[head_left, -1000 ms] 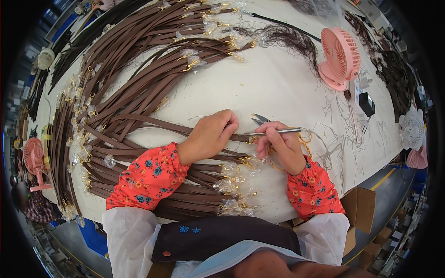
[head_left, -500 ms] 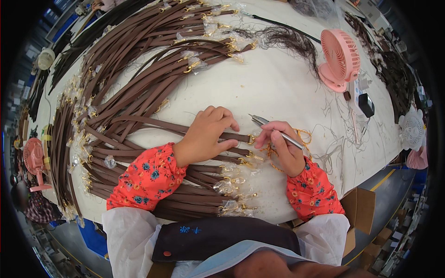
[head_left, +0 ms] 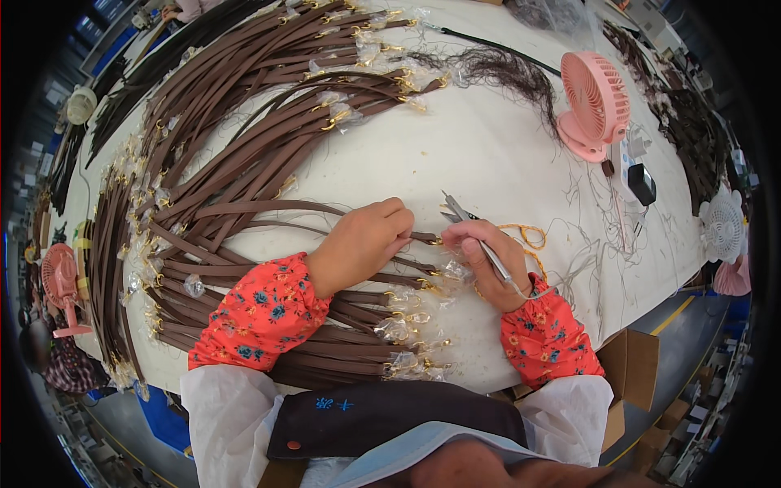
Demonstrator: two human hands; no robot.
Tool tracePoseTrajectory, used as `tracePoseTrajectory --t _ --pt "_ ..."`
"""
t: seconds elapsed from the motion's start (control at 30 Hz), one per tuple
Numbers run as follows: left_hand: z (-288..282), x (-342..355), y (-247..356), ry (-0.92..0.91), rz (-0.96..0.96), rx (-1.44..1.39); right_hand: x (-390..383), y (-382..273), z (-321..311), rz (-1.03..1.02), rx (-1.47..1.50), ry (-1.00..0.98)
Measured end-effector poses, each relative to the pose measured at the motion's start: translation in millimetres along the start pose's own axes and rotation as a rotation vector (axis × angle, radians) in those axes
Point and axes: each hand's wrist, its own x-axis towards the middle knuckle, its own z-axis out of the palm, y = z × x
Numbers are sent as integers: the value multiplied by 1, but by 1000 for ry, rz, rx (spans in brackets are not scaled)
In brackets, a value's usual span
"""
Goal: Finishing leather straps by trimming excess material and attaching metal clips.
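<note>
My left hand (head_left: 362,244) pinches a brown strap (head_left: 423,237) whose gold-coloured hook end lies beside my right hand. My right hand (head_left: 484,256) is closed round a slim silver pen-like tool (head_left: 498,260) with a thin grey cord, tilted up and left. A pair of scissors (head_left: 455,218) shows just behind its fingers, partly hidden. A looped orange cord (head_left: 533,237) lies beside that hand. Many brown straps (head_left: 211,154) with gold hooks in clear wraps fan across the left and lower table.
The white table (head_left: 423,171) carries a pink fan (head_left: 590,98), a power strip with a black plug (head_left: 641,183), dark thread tangles (head_left: 512,81) and dark straps at both sides. Another pink fan (head_left: 61,281) stands left. An open carton (head_left: 630,370) is below the right edge. A co-worker's hand (head_left: 169,12) shows far back.
My left fingers, spread half a second ago, have closed on the strap again. The silver tool in my right hand has turned steeper, its tip moving up.
</note>
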Motion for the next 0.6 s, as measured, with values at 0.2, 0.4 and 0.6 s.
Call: tracePoseTrajectory --t 0.2,0.4,0.6 --pt "-8 1 9 -77 -190 -253 -4 2 5 126 235 40" --pt "4 -3 6 -63 -51 -44 -2 0 2 272 471 56" --pt "9 -1 3 -18 93 187 -1 0 -1 363 529 54"
